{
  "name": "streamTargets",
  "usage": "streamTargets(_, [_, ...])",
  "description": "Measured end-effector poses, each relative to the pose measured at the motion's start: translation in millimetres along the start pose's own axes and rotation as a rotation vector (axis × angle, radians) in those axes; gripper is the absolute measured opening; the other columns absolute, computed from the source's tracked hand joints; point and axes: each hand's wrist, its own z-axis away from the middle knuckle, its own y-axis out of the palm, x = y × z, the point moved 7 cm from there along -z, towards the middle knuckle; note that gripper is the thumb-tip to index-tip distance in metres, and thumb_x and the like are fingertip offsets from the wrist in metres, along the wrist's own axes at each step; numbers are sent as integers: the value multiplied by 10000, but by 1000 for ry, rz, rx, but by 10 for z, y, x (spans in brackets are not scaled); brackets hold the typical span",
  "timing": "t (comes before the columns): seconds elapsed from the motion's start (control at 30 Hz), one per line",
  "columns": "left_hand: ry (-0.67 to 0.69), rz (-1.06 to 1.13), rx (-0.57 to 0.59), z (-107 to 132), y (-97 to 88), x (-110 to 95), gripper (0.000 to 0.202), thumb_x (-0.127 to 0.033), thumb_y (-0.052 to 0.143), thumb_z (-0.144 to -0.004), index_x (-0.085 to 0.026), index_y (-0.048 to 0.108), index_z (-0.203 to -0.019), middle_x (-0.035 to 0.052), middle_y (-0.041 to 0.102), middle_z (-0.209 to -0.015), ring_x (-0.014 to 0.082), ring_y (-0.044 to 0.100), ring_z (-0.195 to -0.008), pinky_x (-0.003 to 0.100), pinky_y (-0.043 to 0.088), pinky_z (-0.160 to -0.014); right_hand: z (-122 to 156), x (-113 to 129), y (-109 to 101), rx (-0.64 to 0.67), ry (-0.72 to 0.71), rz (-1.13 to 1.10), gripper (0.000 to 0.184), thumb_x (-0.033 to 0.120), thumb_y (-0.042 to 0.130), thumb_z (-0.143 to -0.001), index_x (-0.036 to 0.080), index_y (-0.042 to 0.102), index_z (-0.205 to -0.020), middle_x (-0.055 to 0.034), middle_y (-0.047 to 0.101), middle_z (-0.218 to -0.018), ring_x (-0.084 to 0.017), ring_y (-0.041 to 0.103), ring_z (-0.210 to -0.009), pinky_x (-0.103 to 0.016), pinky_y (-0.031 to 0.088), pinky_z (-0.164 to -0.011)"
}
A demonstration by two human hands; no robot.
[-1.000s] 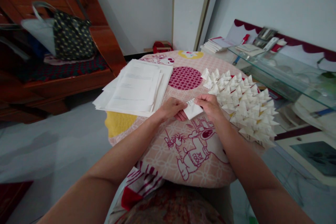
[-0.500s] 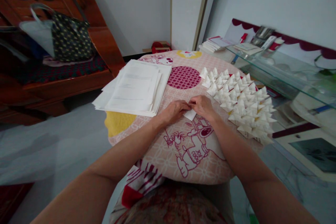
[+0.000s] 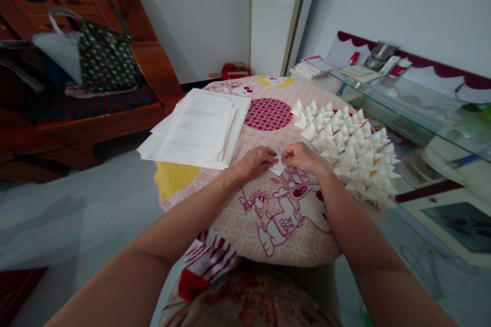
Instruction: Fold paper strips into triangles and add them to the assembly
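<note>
A small folded piece of white paper (image 3: 277, 167) lies on the cloth-covered table (image 3: 245, 225) between my hands. My left hand (image 3: 258, 161) rests on the cloth, its bent fingers pressed on the paper's left edge. On the other side my right hand (image 3: 301, 156) pinches the paper's right edge between thumb and forefinger. Rows of pointed folded paper pieces (image 3: 349, 143) stand close together on the right part of the table. To the left is a stack of white paper sheets (image 3: 199, 127), the top one with faint print.
A glass shelf (image 3: 399, 107) holding papers and cups juts out beside the table on the right. A wooden bench (image 3: 153, 69) with a dotted bag (image 3: 107, 56) stands at the left. A striped sock-like cloth (image 3: 210, 265) hangs at the near edge.
My right hand has moved slightly right, away from my left, so a gap now shows between the fingertips. More of the small paper is visible. My left hand stays nearly in place.
</note>
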Motion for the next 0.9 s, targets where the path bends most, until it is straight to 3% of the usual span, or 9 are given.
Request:
streamTargets(0.23, [29,-30,25,-1,7,-36,246,-113,614,-889,-191,809,-1018,122,739,-1160,238,687,-1066,357,529,-963,-26,23,82,-7,-8,189,90,183,769,-664,171,690,-621,31,602,-543,-102,500,-515,-238,332,-496])
streamTargets(0.53, [-21,-83,34,-2,24,-53,231,-140,642,-873,-203,804,-1025,91,732,-1181,220,680,-1089,342,528,-979,15,104,157,135,26,378,89,184,790,-690,149,708,-688,27,606,-581,-106,507,-557,-244,332,-529])
streamTargets(0.73, [-130,-104,6,-15,42,-60,246,-164,720,-804,-195,810,-1032,97,731,-1186,245,682,-1098,375,526,-1012,8,67,156,127,45,279,99,137,786,-673,147,689,-662,33,601,-569,-92,501,-538,-228,341,-524])
streamTargets(0.9, [-156,-77,20,-16,33,-28,279,-156,724,-786,-180,803,-1053,99,721,-1220,244,677,-1111,379,523,-1019,-12,-78,110,77,146,157,105,64,707,-701,152,661,-669,42,556,-508,-85,487,-457,-216,357,-474])
